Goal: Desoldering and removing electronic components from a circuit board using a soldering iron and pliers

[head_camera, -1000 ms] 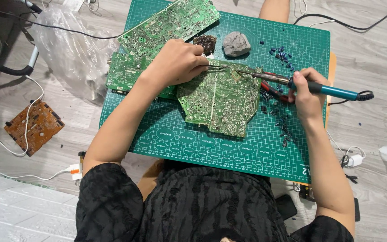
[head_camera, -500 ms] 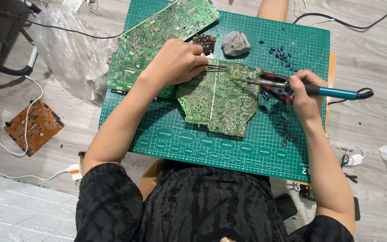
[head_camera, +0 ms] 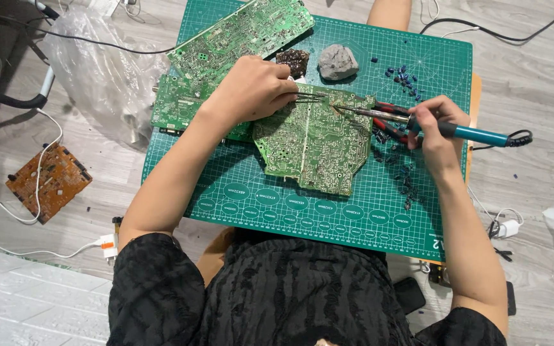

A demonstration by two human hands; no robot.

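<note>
Left hand (head_camera: 251, 86) closed on thin tweezers (head_camera: 308, 97), tips touching the green circuit board (head_camera: 315, 144) in the middle of the green cutting mat (head_camera: 354, 218). Right hand (head_camera: 434, 128) gripping a blue soldering iron (head_camera: 463, 132), tip on the board's top edge. Grey lump (head_camera: 338, 62) near the mat's far edge.

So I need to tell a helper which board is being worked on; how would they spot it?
Start at the green cutting mat. The circuit board lies mid-mat, between the left hand and right hand. Unlike the other green boards at the mat's top left, the soldering iron tip touches it.
</note>
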